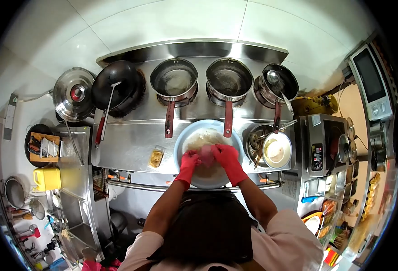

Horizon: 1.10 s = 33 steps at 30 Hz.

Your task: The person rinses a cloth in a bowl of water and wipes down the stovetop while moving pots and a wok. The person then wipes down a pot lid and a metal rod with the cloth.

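Both hands, sheathed in smooth pinkish-red gloves, come close together: the left hand (189, 163) and the right hand (226, 157) each pinch a soft, irregular pink lump (206, 156) between them, over the middle of a round, pale blue basin (208, 124). Just beyond the fingers, cloudy whitish matter (209, 136) coats the basin. Beneath spreads a brushed-metal counter (131, 147). Left of the hands sits a small rectangular container (156, 158) with yellowish contents; to their right, a round white pot (277, 150). Farther ahead stand two dark-lined round pans (229, 77), their long reddish handles pointing handward.
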{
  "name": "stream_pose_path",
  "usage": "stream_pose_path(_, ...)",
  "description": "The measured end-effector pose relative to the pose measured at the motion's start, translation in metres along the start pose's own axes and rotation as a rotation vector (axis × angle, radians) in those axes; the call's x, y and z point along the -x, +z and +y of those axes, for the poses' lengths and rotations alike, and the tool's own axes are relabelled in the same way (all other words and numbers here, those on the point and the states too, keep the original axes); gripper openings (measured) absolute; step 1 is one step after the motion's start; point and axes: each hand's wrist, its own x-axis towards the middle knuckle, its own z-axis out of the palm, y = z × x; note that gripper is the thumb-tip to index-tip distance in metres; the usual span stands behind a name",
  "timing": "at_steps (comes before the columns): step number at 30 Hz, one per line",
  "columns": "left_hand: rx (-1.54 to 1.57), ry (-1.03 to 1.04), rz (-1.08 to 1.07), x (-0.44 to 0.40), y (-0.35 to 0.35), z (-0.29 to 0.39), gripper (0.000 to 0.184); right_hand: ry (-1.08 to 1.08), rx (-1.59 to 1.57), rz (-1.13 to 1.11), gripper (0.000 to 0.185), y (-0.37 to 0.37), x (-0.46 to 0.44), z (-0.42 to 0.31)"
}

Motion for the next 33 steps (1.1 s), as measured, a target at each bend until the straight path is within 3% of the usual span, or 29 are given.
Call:
stream_pose_path(2,0.045,-0.039,0.006,0.001,0.001,-0.001,0.024,-0.142,0.001,0.001,0.04,-0.001,0.001,-0.011)
stream_pose_path(3,0.062,0.041,-0.012,0.004,0.002,-0.003,0.017,-0.274,-0.013,0.028,0.037,0.002,-0.002,-0.008)
stream_pose_path(5,-0.166,0.15,0.055,0.023,0.007,0.021,0.024,-0.539,-0.041,0.083,0.031,0.012,-0.012,0.001)
stream_pose_path(9,-0.406,0.199,-0.035,0.023,-0.003,0.027,0.062,-0.216,-0.624,-0.164,0.023,-0.008,-0.002,-0.019)
stream_pose_path(12,0.157,-0.266,-0.383,0.035,-0.002,0.049,0.063,0.004,-0.854,-0.263,0.021,-0.015,-0.006,-0.022)
stream_pose_path(15,0.795,-0.852,-0.417,0.025,0.012,0.049,0.057,0.176,-0.916,-0.227,0.024,-0.003,-0.014,-0.001)
stream_pose_path(17,0.475,-0.425,-0.36,-0.036,-0.001,-0.018,0.054,0.23,-0.964,-0.174,0.024,0.013,-0.02,0.022)
stream_pose_path(18,0.313,-0.217,-0.328,-0.056,-0.003,-0.043,0.055,0.255,-0.745,-0.129,0.027,0.015,-0.022,0.026)
stream_pose_path(19,0.235,-0.169,0.031,-0.013,0.011,-0.008,0.054,0.28,-0.525,-0.085,0.03,0.015,-0.022,0.032)
stream_pose_path(22,0.173,0.214,0.078,-0.043,0.009,-0.041,0.053,0.303,-0.066,-0.083,0.037,0.032,-0.032,0.056)
stream_pose_path(23,0.221,0.269,0.059,-0.046,0.01,-0.039,0.058,0.302,0.052,-0.104,0.039,0.04,-0.037,0.064)
stream_pose_path(26,0.379,0.242,0.177,-0.027,0.025,-0.024,0.065,0.183,-0.055,0.146,0.041,0.069,-0.034,0.069)
stream_pose_path(30,-0.258,0.458,0.249,-0.037,0.032,-0.035,0.076,0.161,0.074,-0.018,0.044,0.08,-0.034,0.04)
stream_pose_path(32,-0.273,0.483,0.367,-0.01,0.042,-0.018,0.076,0.226,0.121,-0.227,0.047,0.086,-0.042,0.053)
stream_pose_path(33,-0.202,0.512,0.419,0.001,0.048,-0.013,0.076,0.256,0.119,-0.156,0.047,0.088,-0.04,0.052)
